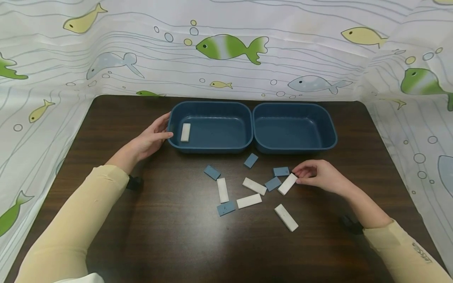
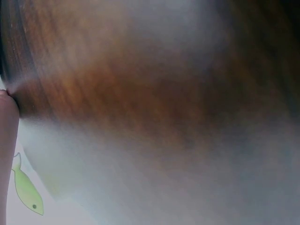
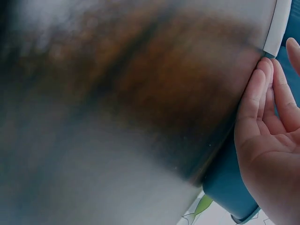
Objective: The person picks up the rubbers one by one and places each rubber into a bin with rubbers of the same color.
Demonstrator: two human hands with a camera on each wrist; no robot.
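Observation:
My left hand holds the left end of the left blue bin, thumb over the rim and fingers along the outer wall. One white block lies inside that bin. My right hand is over the table at the near side of the right bin. Its fingertips are right at the upper end of a white block. In the right wrist view the thumb stands a little apart from this block. Two blue blocks lie just to its left.
Several loose blocks lie on the dark table: white ones and blue ones. The bins stand side by side near the back edge. A fish-print sheet surrounds the table's back and sides.

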